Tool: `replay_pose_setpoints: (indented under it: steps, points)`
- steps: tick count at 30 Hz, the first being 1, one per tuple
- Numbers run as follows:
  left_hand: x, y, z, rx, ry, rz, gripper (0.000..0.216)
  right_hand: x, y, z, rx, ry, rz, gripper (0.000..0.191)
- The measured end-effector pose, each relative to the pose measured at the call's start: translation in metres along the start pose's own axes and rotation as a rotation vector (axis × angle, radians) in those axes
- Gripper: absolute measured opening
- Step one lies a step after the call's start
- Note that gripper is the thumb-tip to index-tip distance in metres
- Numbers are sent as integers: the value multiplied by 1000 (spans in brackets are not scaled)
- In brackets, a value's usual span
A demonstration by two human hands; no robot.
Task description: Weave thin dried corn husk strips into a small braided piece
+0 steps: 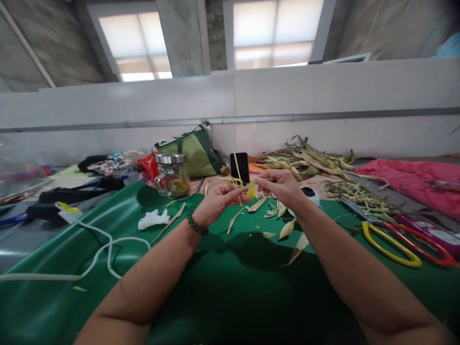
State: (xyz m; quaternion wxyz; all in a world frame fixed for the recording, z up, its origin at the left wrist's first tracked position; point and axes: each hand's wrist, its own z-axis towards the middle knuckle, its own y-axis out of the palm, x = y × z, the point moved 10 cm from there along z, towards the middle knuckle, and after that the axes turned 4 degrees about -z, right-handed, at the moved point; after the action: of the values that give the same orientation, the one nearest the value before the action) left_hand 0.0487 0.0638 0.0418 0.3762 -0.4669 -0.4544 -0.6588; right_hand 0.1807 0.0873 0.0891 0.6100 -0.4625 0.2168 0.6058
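Note:
Over the green mat, my left hand pinches several thin, pale strips of dried corn husk, one of which sticks upward. Close beside it, the fingers of my right hand are pressed together at the right end of this bundle. Whatever lies between those right fingertips is too small to make out. Behind the hands stands a dark-screened phone, with something yellow in front of it. Loose husk pieces are scattered below my right hand.
Yellow-and-red-handled scissors lie at right, near piled dried husks. A lidded glass jar, a crumpled white tissue and a white cable are on the left. A green bag rests against the wall.

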Motion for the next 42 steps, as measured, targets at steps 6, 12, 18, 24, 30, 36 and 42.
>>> replay_pose_setpoints:
  steps: [6,12,18,24,30,36,42]
  points:
    - [3,-22,3,204,78,-100,32,18,3,-1,58,145,70,51]
    - [0,-16,5,158,95,-129,25,23,59,-15,-187,192,47,32]
    - [8,-42,5,324,158,-196,23,5,65,-25,-357,68,-210,31]
    - [13,-42,2,316,158,-158,21,2,58,-23,-507,17,-264,31]
    - [7,-15,0,147,90,-68,30,6,29,-2,-33,-23,-10,34]
    - [-2,-2,-1,81,34,22,33,-3,26,-7,69,-66,15,34]
    - [4,-7,0,100,96,89,33,7,22,-6,108,6,52,36]
